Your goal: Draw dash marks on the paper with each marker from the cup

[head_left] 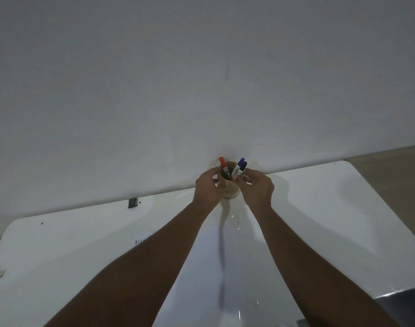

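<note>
A brown cup (pixel 230 191) stands at the far edge of the white table (pixel 319 197), against the wall. Three markers stick out of it: a red-capped marker (pixel 223 164) on the left, a blue-capped marker (pixel 240 164) and a black-capped marker (pixel 243 166) on the right. My left hand (pixel 207 188) wraps the cup's left side. My right hand (pixel 258 188) is at the cup's right side, its fingertips at the blue and black markers. A sheet of paper (pixel 142 238) with a few black dash marks peeks out from under my left forearm.
A small dark square object (pixel 132 202) sits at the table's back edge on the left. A grey wall (pixel 201 79) rises right behind the cup. A dark surface (pixel 404 300) shows at the lower right corner.
</note>
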